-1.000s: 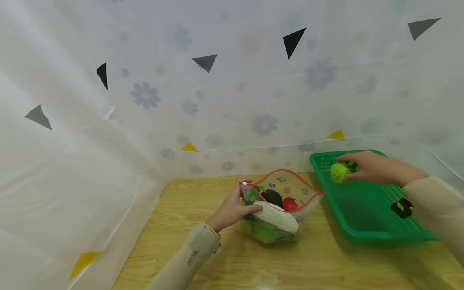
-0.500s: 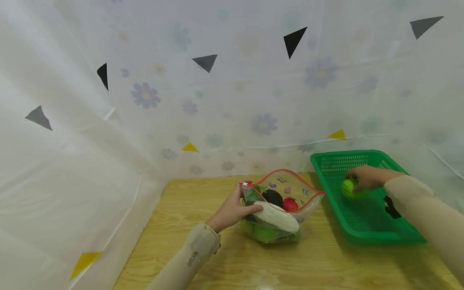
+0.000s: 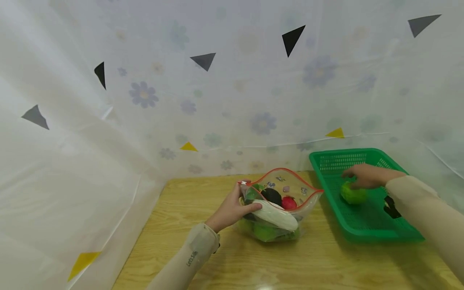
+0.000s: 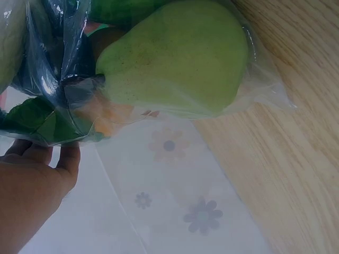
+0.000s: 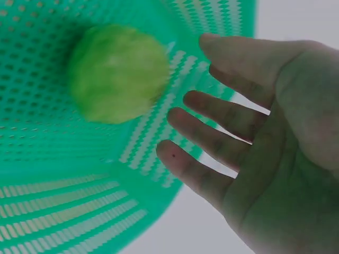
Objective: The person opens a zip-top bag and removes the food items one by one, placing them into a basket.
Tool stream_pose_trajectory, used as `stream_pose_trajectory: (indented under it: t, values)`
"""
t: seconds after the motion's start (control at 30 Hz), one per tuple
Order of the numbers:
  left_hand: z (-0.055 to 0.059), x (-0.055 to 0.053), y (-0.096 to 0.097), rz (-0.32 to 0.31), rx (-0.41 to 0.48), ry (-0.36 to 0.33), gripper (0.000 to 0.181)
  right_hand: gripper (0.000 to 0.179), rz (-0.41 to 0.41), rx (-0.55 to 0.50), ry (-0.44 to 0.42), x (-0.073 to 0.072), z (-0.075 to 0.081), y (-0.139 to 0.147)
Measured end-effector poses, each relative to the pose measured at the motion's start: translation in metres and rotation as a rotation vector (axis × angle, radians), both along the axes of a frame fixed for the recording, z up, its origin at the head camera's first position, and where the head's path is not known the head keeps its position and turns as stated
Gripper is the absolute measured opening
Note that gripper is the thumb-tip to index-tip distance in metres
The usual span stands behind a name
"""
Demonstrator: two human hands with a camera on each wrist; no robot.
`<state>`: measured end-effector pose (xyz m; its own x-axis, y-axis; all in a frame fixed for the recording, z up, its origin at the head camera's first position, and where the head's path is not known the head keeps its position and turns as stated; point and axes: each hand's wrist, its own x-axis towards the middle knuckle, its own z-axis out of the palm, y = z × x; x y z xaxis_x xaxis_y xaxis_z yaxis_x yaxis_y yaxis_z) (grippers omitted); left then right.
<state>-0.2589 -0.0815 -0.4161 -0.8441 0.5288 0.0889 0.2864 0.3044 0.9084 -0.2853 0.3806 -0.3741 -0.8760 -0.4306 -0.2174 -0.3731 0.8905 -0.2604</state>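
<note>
My left hand [image 3: 230, 209] grips the left end of a clear zip bag [image 3: 308, 206], thumb over the front side and fingers behind. The bag's red-edged mouth gapes, with a white slider at its left corner. Inside show a long white vegetable [image 3: 279, 216], a black round thing [image 3: 272, 196], a red round one [image 3: 289, 202] and green produce; the left wrist view shows a pear-shaped green fruit [image 4: 180, 58] through the plastic. In the green basket [image 3: 342, 219] lies a bumpy bright-green ball-shaped vegetable [image 5: 119, 74]. My right hand [image 3: 369, 176] hovers over it, fingers spread and apart from it.
The basket stands on the wooden table [image 3: 203, 257] to the right of the bag. A flower-patterned plastic sheet [image 3: 224, 100] hangs behind the table and along its left side, with black, grey and yellow triangles on it.
My right hand has lowered the bright-green vegetable into the basket and let go of it; its fingers have straightened. The left hand and the bag have stayed in place.
</note>
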Motion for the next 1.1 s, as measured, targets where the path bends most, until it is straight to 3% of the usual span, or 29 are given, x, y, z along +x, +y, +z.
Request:
stream_pose_trajectory:
  t: [0.17, 0.33, 0.47, 0.57, 0.67, 0.77, 0.9, 1.1]
  values:
    - [-0.001, -0.001, 0.0, 0.001, 0.002, -0.005, 0.082, 0.038, 0.017, -0.075, 0.15, 0.009, 0.019, -0.028]
    - [-0.001, 0.0, -0.002, 0.001, -0.009, -0.003, 0.082, 0.024, 0.054, -0.127, 0.413, 0.028, 0.044, -0.071]
    - [-0.001, 0.001, -0.004, 0.0, 0.004, -0.003, 0.081, 0.02, 0.164, -0.138, 0.614, 0.046, 0.063, -0.111]
    - [-0.001, 0.001, -0.006, 0.005, 0.004, -0.008, 0.081, 0.02, 0.28, -0.146, 0.694, 0.056, 0.069, -0.141]
    - [0.0, 0.001, -0.009, 0.006, -0.006, -0.01, 0.077, 0.02, 0.357, -0.129, 0.687, 0.06, 0.067, -0.167]
    - [0.001, -0.001, -0.011, -0.001, -0.007, -0.004, 0.071, 0.02, 0.384, -0.12, 0.598, 0.059, 0.062, -0.188]
    - [0.0, -0.003, -0.011, -0.015, 0.009, 0.009, 0.068, 0.03, 0.409, -0.078, 0.468, 0.05, 0.052, -0.208]
    - [-0.004, -0.002, -0.01, -0.027, 0.015, 0.014, 0.068, 0.042, 0.458, -0.004, 0.378, 0.037, 0.033, -0.222]
